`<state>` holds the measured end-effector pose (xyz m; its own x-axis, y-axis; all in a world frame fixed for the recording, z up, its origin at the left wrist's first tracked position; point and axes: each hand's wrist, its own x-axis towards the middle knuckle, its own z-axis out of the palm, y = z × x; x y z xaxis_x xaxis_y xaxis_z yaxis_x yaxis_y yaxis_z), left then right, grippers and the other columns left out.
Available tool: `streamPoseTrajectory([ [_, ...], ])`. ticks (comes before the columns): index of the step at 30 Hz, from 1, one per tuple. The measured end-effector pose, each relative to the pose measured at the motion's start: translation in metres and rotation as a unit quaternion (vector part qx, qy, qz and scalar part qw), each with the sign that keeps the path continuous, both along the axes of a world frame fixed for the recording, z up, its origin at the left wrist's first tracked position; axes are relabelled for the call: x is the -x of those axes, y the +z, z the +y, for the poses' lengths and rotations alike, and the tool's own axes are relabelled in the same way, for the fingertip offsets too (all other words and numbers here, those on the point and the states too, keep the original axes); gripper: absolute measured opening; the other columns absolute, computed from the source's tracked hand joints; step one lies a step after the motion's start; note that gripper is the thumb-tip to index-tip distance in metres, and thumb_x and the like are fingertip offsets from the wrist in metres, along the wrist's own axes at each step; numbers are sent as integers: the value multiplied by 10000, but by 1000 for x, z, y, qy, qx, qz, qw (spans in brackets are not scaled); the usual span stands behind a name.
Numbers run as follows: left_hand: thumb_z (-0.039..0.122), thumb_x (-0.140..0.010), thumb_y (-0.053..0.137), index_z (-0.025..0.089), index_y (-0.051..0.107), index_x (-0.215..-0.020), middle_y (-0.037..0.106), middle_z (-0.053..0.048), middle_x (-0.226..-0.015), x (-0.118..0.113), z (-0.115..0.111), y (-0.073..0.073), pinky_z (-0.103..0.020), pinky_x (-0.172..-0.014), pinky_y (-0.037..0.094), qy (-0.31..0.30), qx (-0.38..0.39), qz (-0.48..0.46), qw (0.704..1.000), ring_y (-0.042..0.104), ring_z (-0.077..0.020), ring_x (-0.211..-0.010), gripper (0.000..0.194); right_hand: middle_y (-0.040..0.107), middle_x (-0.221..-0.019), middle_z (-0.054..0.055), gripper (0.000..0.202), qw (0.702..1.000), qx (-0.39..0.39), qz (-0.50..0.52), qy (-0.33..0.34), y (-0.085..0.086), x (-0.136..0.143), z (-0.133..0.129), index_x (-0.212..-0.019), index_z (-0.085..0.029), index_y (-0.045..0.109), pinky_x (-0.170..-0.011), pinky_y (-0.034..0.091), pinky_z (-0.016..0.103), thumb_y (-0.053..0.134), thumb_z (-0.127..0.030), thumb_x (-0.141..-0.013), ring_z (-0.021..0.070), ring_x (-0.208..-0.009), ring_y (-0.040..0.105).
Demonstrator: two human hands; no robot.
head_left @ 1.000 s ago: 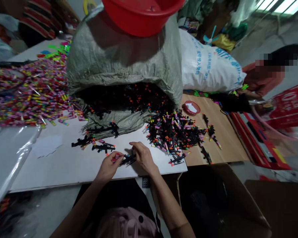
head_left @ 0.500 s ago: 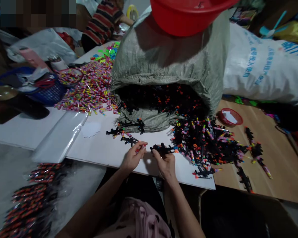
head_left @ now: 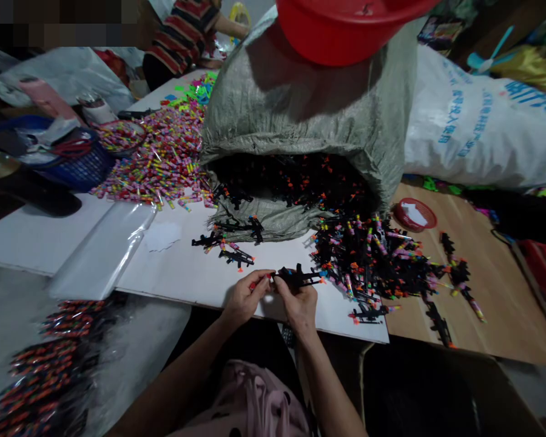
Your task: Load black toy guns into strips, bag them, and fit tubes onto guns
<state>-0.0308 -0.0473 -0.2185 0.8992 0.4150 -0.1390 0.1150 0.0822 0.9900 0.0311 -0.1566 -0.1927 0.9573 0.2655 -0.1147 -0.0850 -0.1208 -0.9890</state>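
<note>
My right hand (head_left: 302,306) is closed on a black toy gun (head_left: 296,277) with an orange tip, held above the front edge of the white tabletop (head_left: 186,276). Pinched in my left hand (head_left: 244,300) is a small red piece (head_left: 253,284), mostly covered by the fingers, against the rear end of the gun. More black toy guns (head_left: 236,257) lie just beyond my hands. To the right spreads a heap of black guns and colourful tubes (head_left: 373,255). Behind, an open grey-green sack (head_left: 309,109) is full of black guns with orange parts.
A pile of pink and yellow tubes (head_left: 164,158) lies at the left, beside a blue basket (head_left: 79,167) and clear plastic bags (head_left: 104,249). A small red basket (head_left: 415,215) stands at the right. A person in a striped shirt (head_left: 182,36) is at the back.
My left hand has brought the red piece up to the gun's rear end, closing the gap between my hands. The view has shifted slightly; the person's arm at the back has moved.
</note>
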Motion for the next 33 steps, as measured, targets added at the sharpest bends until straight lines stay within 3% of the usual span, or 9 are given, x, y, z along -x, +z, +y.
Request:
streamPoseTrajectory([
  [3, 527, -829, 504, 117, 647, -1091, 561, -4, -652, 0, 1, 2, -212, -513, 404, 2, 39, -4, 999, 454, -88, -526, 507, 701, -621, 33, 236, 1000, 14, -4, 23, -3, 1, -4, -670, -176, 703, -548, 503, 273, 688, -411, -657, 164, -561, 614],
  [10, 505, -876, 446, 127, 673, -1037, 593, -17, -624, 1, -2, 2, -229, -568, 470, -21, -61, -6, 998, 553, -124, -586, 469, 684, -579, 31, 252, 1000, 1, 13, -17, 0, 9, 1, -637, -175, 682, -500, 483, 263, 678, -427, -633, 155, -517, 592],
  [14, 389, -924, 391, 138, 652, -1065, 706, -87, -825, 7, -8, 0, -263, -667, 530, 7, -196, -36, 980, 639, -155, -673, 388, 671, -555, 26, 260, 999, -9, 41, -20, 5, 13, 2, -638, -179, 669, -493, 495, 270, 694, -437, -619, 159, -503, 600],
  [18, 304, -925, 382, 146, 631, -1129, 715, -107, -865, 14, -9, -7, -276, -729, 538, -15, -370, -52, 928, 670, -183, -761, 358, 644, -524, 9, 277, 997, -24, 64, -29, 2, 16, 1, -640, -169, 649, -474, 487, 253, 703, -441, -623, 136, -468, 576],
  [21, 262, -906, 398, 157, 629, -1136, 712, -105, -869, 17, -10, -16, -282, -737, 538, -29, -395, -16, 918, 665, -186, -768, 343, 610, -483, -17, 280, 996, -34, 74, -29, -8, 16, 8, -630, -167, 641, -443, 466, 231, 723, -434, -610, 118, -441, 550],
  [25, 299, -878, 458, 210, 626, -1145, 704, -75, -983, 13, -5, -19, -278, -779, 523, -20, -240, 23, 970, 652, -179, -867, 328, 594, -460, -23, 261, 993, -83, 77, 16, -10, -2, 14, -623, -162, 655, -402, 443, 231, 767, -392, -569, 114, -404, 523],
  [28, 413, -813, 586, 197, 568, -1235, 680, -64, -943, 7, 12, -14, -228, -545, 475, 44, -18, 54, 997, 589, -114, -614, 475, 602, -512, -30, 281, 990, -128, 33, -43, 2, -40, 2, -659, -175, 623, -437, 443, 210, 732, -429, -614, 99, -450, 539],
  [31, 468, -704, 705, 186, 502, -1289, 635, -51, -906, 6, 30, -8, -180, -398, 321, 149, 177, 72, 970, 478, -52, -475, 681, 654, -707, -14, 328, 976, -167, -39, -135, 13, -80, -3, -863, -201, 600, -482, 439, 197, 657, -471, -684, 100, -578, 591],
  [33, 423, -614, 786, 208, 474, -1304, 614, -64, -993, 6, 35, -6, -184, -437, 368, 167, 231, 71, 956, 561, -79, -572, 787, 664, -774, 12, 355, 989, -103, -60, -90, 10, -94, 12, -972, -202, 582, -515, 459, 229, 645, -429, -706, 128, -627, 611],
])
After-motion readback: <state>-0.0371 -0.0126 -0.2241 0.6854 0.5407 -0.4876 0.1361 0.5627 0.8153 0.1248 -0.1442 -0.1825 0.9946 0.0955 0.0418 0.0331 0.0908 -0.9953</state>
